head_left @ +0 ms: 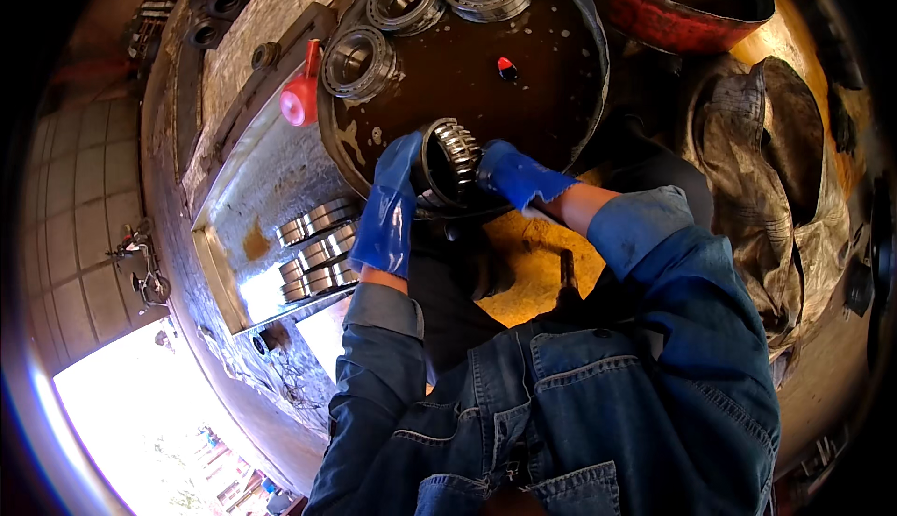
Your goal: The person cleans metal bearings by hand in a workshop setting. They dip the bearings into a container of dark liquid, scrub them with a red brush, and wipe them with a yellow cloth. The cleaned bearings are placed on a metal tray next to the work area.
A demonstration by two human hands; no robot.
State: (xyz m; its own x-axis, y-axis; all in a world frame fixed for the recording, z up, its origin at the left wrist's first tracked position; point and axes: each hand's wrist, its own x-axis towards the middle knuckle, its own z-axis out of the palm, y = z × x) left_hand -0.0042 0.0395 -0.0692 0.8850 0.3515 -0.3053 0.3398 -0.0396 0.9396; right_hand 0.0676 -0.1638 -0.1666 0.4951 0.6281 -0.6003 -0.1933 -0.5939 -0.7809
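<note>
Left hand [397, 169] and right hand [509, 172], gripping, partly hide the roller bearing [459, 155].

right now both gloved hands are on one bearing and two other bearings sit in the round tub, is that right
Not quite: the head view shows three other bearings in the round tub, not two. The left hand and right hand are both on one bearing.

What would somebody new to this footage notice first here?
The left hand and right hand, in glossy blue rubber gloves, hold a shiny steel roller bearing at the near edge of a round, dark metal tub. Next, three thick steel rings line the tub's upper left, and a small red-and-black object stands out right of centre inside.
</note>
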